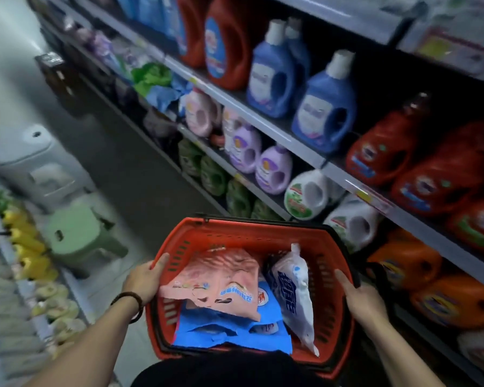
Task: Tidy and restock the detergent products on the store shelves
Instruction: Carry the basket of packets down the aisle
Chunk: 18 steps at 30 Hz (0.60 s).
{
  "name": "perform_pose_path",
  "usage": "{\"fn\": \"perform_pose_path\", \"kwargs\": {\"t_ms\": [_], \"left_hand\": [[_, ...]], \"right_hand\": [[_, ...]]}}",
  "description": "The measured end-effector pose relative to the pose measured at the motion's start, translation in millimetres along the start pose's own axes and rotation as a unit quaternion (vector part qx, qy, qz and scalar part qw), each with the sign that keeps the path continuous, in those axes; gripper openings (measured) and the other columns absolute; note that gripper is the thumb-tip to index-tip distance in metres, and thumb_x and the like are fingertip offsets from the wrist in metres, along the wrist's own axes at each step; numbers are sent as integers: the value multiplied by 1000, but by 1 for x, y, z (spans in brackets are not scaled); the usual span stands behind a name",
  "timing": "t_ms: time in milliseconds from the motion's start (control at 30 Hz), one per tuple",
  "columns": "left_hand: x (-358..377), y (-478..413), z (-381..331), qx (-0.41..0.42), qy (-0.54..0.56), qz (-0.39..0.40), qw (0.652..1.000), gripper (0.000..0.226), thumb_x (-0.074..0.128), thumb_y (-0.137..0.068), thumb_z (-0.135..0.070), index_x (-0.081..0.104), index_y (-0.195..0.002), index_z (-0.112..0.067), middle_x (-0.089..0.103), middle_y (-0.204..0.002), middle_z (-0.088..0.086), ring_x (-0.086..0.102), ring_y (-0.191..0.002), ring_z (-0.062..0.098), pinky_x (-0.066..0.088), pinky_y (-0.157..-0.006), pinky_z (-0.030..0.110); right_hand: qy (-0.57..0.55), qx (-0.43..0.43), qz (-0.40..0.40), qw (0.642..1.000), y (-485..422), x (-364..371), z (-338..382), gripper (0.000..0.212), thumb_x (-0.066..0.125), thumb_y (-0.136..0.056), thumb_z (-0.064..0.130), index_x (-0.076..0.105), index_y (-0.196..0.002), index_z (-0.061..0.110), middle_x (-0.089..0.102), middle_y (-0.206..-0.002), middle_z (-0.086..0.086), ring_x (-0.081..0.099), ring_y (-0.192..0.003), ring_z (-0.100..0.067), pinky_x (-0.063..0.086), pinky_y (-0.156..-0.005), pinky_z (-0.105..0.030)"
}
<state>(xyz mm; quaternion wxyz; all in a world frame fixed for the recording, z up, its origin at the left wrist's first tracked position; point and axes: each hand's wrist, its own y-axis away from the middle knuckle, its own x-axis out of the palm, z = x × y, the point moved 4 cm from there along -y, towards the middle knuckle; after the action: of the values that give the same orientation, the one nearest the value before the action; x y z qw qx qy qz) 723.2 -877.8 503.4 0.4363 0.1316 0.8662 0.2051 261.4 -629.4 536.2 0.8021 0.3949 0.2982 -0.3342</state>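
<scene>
The person is wearing a dark beaded bracelet (139, 301) around the wrist of the left hand (144, 277). The right hand (359, 297) and its wrist are showing bare. Both forearms are showing bare down to the lower edge, and a black garment (235, 370) is covering the torso.

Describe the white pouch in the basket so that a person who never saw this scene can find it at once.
Find the red shopping basket, gripped by the left hand and the right hand, beside the detergent shelves. Along its right wall a white pouch with blue lettering stands on its edge. Its neighbours, a pink pouch and blue pouches, lie flat to its left.
</scene>
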Motion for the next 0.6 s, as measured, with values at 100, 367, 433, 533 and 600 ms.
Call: {"fn": "perform_pose_path", "kwargs": {"t_ms": [100, 367, 433, 533, 600], "left_hand": [[-22, -25, 30, -54, 18, -24, 998, 70, 29, -95, -80, 72, -93, -24, 74, -92, 1, 66, -84, 26, 52, -80, 39], [-91, -63, 66, -195, 100, -167, 961, 72, 31, -90, -84, 72, -81, -27, 74, -82, 5, 68, -77, 26, 54, -77, 40], [-113, -69, 71, -219, 101, -200, 949, 64, 35, -96, -76, 70, -77, -25, 71, -75, 4, 66, -76, 28, 49, -68, 38], [-146, -84, 83, -257, 80, -230, 935, 66, 36, -99, -72, 70, -77, -20, 71, -77, 9, 64, -74, 31, 51, -69, 39], [-160, -94, 102, -284, 82, -256, 920, 68, 35, -98, -74, 73, -86, -19, 72, -84, 10, 65, -78, 31, 54, -75, 42]], "right_hand": [[-31, -97, 33, 994, -27, 32, 82, 58, 64, -91, 67, 73, -124, 19, 75, -118, 1, 68, -120, -26, 48, -101, -34], [60, -219, 155, 962, -122, 135, 290, 62, 60, -96, 65, 70, -133, 17, 73, -132, -7, 63, -128, -31, 43, -107, -35], [48, -262, 183, 946, -128, 160, 336, 51, 64, -99, 54, 71, -134, 17, 71, -136, -4, 59, -134, -26, 36, -107, -27], [60, -272, 226, 933, -134, 202, 391, 57, 66, -97, 55, 68, -136, 14, 68, -138, -7, 56, -138, -29, 36, -115, -33], [76, -292, 221, 927, -140, 239, 424, 79, 61, -85, 78, 68, -134, 17, 71, -136, -7, 61, -133, -31, 43, -116, -43]]}}
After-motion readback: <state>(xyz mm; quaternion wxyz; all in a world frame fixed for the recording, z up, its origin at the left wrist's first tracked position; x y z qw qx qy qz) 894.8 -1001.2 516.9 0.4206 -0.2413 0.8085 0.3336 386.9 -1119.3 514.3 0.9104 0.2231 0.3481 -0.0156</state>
